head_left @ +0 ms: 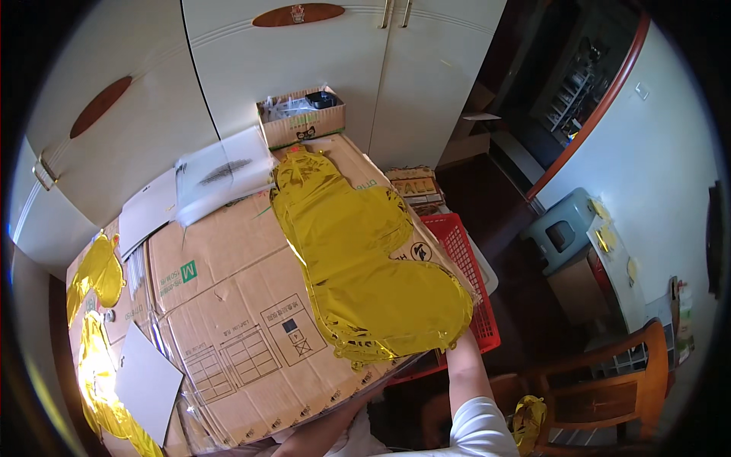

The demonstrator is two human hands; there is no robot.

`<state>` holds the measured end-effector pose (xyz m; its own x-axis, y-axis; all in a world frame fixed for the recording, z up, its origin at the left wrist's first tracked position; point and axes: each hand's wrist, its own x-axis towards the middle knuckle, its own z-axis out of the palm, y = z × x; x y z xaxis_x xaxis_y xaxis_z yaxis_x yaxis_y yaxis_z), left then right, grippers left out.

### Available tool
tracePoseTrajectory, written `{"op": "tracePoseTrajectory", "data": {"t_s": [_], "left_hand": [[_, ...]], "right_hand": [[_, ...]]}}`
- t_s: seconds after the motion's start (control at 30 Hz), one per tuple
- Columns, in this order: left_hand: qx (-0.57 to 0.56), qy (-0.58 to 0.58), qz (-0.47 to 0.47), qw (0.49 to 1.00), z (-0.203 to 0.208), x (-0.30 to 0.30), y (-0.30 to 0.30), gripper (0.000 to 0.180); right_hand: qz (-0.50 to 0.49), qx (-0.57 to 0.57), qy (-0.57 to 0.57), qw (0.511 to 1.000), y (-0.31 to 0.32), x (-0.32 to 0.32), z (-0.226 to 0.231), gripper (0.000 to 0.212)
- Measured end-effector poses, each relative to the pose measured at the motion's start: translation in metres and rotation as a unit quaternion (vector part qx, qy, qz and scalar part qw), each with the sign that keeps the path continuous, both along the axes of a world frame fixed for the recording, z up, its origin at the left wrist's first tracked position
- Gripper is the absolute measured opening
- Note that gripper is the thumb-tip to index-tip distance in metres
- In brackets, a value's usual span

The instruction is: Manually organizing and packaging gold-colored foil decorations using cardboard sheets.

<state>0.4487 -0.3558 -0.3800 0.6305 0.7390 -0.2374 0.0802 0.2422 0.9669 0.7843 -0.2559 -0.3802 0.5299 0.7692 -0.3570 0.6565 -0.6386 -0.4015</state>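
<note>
A large flat gold foil balloon point(365, 259), uninflated and with rounded lobes, lies over the right part of a cardboard-covered table point(221, 297). My right forearm rises from the lower edge to the balloon's near right corner. There my right hand point(460, 346) is mostly covered by the foil, so its fingers are hidden. Below the table's front edge some bare skin shows, which I cannot identify as arm or leg. My left hand does not show. More crumpled gold foil point(100, 276) lies at the table's left side, beside a pale flat board point(148, 385).
A small cardboard box point(304, 126) with a black item stands at the back, next to clear plastic sleeves point(221, 171). A red plastic basket point(464, 255) sits beyond the right edge. Farther right are a wooden chair point(598, 407) and a blue-grey plastic stool point(562, 228).
</note>
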Motion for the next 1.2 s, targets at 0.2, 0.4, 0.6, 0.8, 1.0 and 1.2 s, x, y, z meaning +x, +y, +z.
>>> {"op": "tracePoseTrajectory", "data": {"t_s": [0.2, 0.4, 0.6, 0.8, 1.0, 1.2], "left_hand": [[0.037, -0.003, -0.013, 0.999, 0.037, -0.005, 0.008, 0.055], [0.084, 0.198, -0.052, 0.975, 0.031, 0.002, -0.002, 0.054], [0.033, 0.114, -0.006, 0.993, 0.08, -0.022, -0.018, 0.053], [-0.019, 0.038, -0.004, 0.999, 0.189, -0.089, -0.06, 0.063], [0.082, 0.124, -0.019, 0.989, 0.271, -0.208, -0.121, 0.042], [0.276, 0.203, 0.284, 0.896, 0.352, -0.33, -0.185, 0.032]], "right_hand": [[-0.002, -0.003, 0.009, 1.0, -0.002, 0.0, 0.005, 0.054], [0.01, -0.004, 0.023, 1.0, -0.013, -0.007, 0.022, 0.054], [0.009, -0.02, 0.092, 0.996, -0.089, -0.022, 0.012, 0.054], [0.089, 0.051, 0.033, 0.994, -0.073, -0.015, -0.015, 0.053], [0.19, 0.115, -0.138, 0.965, -0.063, -0.032, 0.027, 0.045], [0.242, 0.001, -0.082, 0.967, -0.126, -0.171, 0.184, 0.039]]}}
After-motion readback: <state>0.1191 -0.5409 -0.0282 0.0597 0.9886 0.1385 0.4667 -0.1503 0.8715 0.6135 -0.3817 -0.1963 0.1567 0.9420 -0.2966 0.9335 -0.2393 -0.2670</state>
